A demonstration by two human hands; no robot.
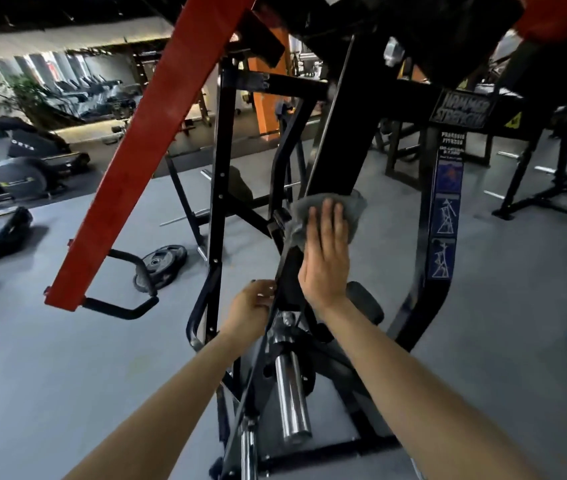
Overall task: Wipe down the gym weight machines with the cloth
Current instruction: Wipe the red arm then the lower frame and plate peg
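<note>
Dim indoor gym, wide-angle view. The brightest area is the far wall (67, 67) at upper left, where pale light glows in strips. The grey floor (50, 341) is softly and evenly lit, with faint, diffuse shadows under the equipment. The black frame (341, 140) sinks into near darkness toward the top edge. A chrome bar (290, 396) near the bottom carries bright streaks of glare. Lettering on a label (462, 109) is smeared by blur, and the background is soft. Straight lines bow toward the edges, and the corners darken.
</note>
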